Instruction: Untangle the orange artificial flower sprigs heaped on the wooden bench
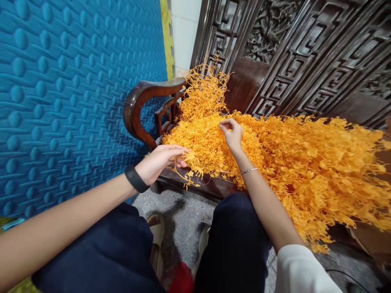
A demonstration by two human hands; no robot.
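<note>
Heaped on a dark wooden bench (210,185) are many orange artificial flower sprigs (210,150) with thin, branching stems. My left hand (163,160), wearing a black wristband, is at the heap's near left edge. Its fingers are closed around an orange sprig (191,158), whose stems dangle below the palm. Over the middle of the heap is my right hand (232,132), with a thin bracelet at the wrist. Its thumb and forefinger are pinched together; anything between them is too small to make out.
A curved wooden armrest (137,101) rises left of the heap. Behind stands a carved dark wooden backrest (275,61). Blue textured foam matting (61,101) fills the left side. More orange sprigs (330,167) spread to the right. Below are my knees and a speckled floor (183,219).
</note>
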